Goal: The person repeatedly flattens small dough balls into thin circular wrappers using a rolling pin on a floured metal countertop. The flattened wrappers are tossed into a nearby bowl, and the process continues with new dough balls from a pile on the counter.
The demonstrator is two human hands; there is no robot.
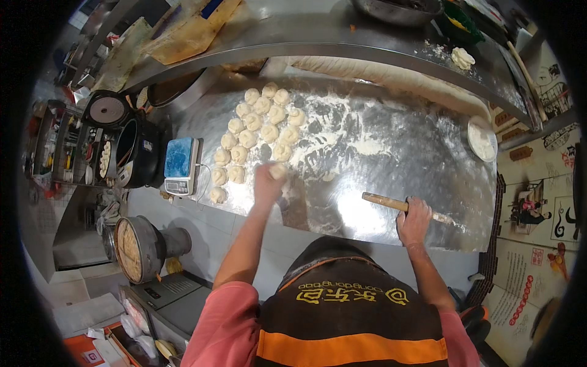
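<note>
My left hand [267, 186] is over the near side of the dough group, its fingers curled around a pale dough piece [277, 171]. Slight blur hides the exact finger positions. Several gathered dough pieces [247, 138] lie in uneven rows just beyond it, on a floured stainless steel worktable [403, 137]. At the table's near right, my right hand [415, 221] grips a wooden rolling pin [385, 201] around its middle. The pin lies slantwise, its left end pointing away from me. Loose flour [367, 144] streaks the metal between the dough and the pin.
A digital scale [179, 160] with a blue top stands at the table's left, beside a black cooker [133, 156]. A white bowl of flour [482, 140] sits at the right end. Along the back runs a raised steel shelf [293, 46] with one dough lump [462, 58].
</note>
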